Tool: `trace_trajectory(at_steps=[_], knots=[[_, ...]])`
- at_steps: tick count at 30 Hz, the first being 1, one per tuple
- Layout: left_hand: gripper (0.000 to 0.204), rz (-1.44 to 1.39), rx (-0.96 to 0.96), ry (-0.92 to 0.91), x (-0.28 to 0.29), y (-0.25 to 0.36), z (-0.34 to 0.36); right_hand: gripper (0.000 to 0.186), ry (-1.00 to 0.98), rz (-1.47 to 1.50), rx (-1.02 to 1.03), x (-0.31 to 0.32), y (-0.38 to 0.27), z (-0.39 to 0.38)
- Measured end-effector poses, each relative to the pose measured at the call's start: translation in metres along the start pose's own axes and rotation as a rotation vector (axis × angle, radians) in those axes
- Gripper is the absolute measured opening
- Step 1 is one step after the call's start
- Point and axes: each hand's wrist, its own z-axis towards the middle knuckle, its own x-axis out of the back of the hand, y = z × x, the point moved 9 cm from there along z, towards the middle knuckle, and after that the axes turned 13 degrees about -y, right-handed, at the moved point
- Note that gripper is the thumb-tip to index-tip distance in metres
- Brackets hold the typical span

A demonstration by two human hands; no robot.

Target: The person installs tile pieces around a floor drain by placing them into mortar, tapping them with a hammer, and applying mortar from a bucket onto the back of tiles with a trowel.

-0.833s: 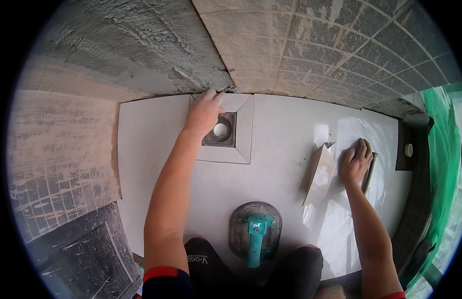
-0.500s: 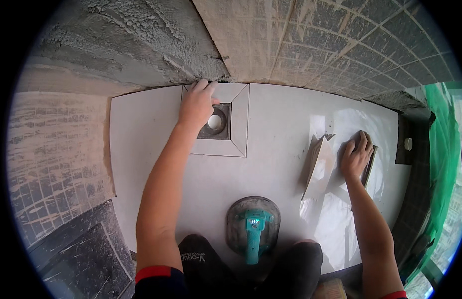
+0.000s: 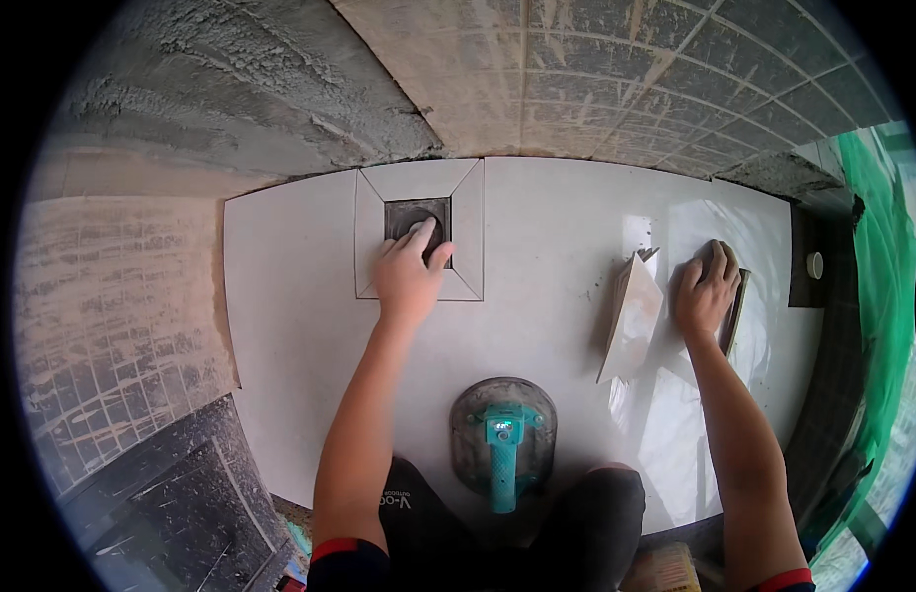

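My left hand (image 3: 411, 271) is over a square floor drain (image 3: 401, 217), its fingers apart and reaching onto the dark recess. The hand covers much of the drain's round middle. Mitred strips of pale tile (image 3: 468, 227) frame the drain, with thin dark joints between them. My right hand (image 3: 707, 286) rests on the pale tiled floor (image 3: 547, 257), fingers spread and bent, with nothing visible in it. Several loose tile offcuts (image 3: 633, 316) lie beside it on the left. A narrow dark-edged strip (image 3: 738, 311) is close to its right side.
Between my knees stands a tile suction lifter (image 3: 503, 444) with a teal handle and dark round-cornered pad. Another recess with a white pipe end (image 3: 814, 265) is at the far right. Rough mortar (image 3: 251, 89), a tiled wall (image 3: 636, 89) and green netting (image 3: 877, 257) surround the floor.
My left hand has moved from the far edge of the drain's tile frame back toward me, onto the drain recess. My right hand stays in nearly the same place.
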Motion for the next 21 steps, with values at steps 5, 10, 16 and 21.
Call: trace_trajectory(at_steps=[5,10,16,21], knots=[[0.041,0.041,0.053,-0.055,-0.010,-0.004,0.005,0.049,0.001,0.001,0.001,0.000,-0.003,-0.001],[0.037,0.026,-0.035,0.013,-0.008,0.000,0.004,0.048,0.018,-0.009,0.019,0.000,-0.001,0.000],[0.042,-0.013,0.037,-0.117,-0.015,-0.009,0.009,0.049,0.014,-0.023,0.014,-0.002,0.000,0.001],[0.041,-0.036,0.130,-0.231,-0.020,-0.016,0.012,0.049,0.018,-0.026,0.011,-0.001,0.000,0.000]])
